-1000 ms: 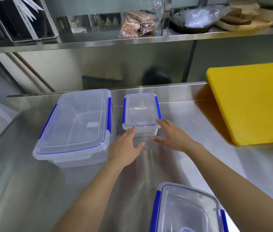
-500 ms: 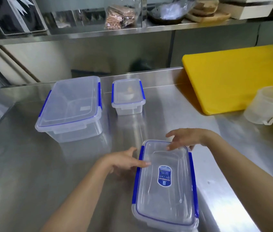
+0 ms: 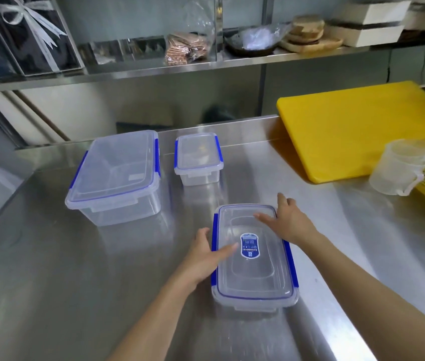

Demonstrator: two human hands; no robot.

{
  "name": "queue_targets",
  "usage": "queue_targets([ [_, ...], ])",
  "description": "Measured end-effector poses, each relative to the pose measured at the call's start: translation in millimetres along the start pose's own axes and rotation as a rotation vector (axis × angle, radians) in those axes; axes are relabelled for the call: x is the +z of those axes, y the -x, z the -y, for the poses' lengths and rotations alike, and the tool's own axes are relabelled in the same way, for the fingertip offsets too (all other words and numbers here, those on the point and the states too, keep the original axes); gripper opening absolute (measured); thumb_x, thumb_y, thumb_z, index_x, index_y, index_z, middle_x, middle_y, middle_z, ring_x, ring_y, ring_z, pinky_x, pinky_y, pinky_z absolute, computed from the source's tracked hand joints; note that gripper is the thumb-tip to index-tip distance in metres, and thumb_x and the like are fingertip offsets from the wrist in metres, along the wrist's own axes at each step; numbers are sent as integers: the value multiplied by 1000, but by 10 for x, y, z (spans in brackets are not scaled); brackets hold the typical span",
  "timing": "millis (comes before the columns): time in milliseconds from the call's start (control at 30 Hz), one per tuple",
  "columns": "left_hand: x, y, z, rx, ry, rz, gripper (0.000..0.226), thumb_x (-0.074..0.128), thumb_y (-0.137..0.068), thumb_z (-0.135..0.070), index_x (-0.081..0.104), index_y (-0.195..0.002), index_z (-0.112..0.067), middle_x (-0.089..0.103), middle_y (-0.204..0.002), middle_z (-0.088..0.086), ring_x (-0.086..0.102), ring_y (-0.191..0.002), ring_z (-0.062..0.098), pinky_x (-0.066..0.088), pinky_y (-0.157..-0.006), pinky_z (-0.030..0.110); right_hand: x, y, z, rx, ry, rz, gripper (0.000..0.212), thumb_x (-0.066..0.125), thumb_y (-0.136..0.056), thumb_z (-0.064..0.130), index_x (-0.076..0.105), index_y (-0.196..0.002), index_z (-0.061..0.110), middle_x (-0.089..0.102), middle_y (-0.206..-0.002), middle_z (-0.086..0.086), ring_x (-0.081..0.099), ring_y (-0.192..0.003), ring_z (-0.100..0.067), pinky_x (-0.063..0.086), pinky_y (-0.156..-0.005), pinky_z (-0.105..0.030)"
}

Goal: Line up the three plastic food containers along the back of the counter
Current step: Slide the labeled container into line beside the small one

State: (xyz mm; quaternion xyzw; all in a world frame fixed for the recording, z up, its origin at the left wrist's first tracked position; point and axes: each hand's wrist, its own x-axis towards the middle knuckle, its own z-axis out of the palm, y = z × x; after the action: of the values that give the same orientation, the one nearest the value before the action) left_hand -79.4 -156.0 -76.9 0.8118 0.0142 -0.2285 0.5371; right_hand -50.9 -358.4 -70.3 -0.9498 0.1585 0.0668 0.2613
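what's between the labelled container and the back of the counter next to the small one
Nothing visible. Bare steel counter runs from the clear blue-clipped container with the blue label to the gap between the small clear container and the yellow cutting board.

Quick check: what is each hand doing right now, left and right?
Left hand: open, fingers against the left side of the labelled container, thumb on its lid; not gripping.
Right hand: open, fingers spread over its far right corner.

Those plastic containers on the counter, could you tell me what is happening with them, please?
A person is lining them up along the back of the steel counter. The large container and the small container already sit there. The left hand and right hand rest on the labelled container, nearer the front.
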Motion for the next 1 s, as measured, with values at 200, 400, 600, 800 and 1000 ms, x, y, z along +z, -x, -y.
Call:
queue_targets([
  [200, -141, 102, 79, -63, -296, 497, 137, 83, -66, -26, -34, -138, -23, -2, -157, -11, 20, -135, 4, 26, -111, 25, -307, 259, -102, 128, -37, 612, 56, 70, -70, 55, 46, -109, 23, 61, -111, -10, 68, -83, -32, 60, -73, -43],
  [400, 160, -2, 251, -25, -333, 299, 162, 88, -38, -49, -44, -130, -30, -12, -158, -5, 22, -140, 11, 36, -109, 34, -210, 149, -296, -18, -236, 513, 41, 67, -81, 33, 46, -114, 24, 64, -111, -5, 67, -92, -25, 60, -66, -36],
  [600, 353, -116, 171, 163, -266, 128, 133, 86, -38, -57, 3, -140, -42, 33, -140, -11, 40, -127, 7, 40, -106, 37, -176, 109, -415, -197, -262, 232, 79, 70, -74, 47, 25, -137, 31, 44, -132, 1, 49, -111, -20, 48, -93, -39],
  [800, 390, -185, -31, 282, -362, -63, 95, 83, -59, -42, 29, -137, -31, 22, -122, -13, 35, -122, 10, 31, -101, 24, -173, 177, -589, -345, 168, 351, 103, 70, -67, 57, 4, -144, 39, -11, -157, 1, -9, -144, -24, 14, -117, -47],
  [1000, 559, -393, -70, 506, -676, -294, 60, 68, -79, -42, 52, -130, -16, 52, -129, 0, 47, -120, 18, 37, -99, 25, -157, -47, -666, -377, 225, 161, 88, 59, -79, 53, 6, -146, 32, -1, -159, 0, 0, -145, -22, 16, -116, -40],
])
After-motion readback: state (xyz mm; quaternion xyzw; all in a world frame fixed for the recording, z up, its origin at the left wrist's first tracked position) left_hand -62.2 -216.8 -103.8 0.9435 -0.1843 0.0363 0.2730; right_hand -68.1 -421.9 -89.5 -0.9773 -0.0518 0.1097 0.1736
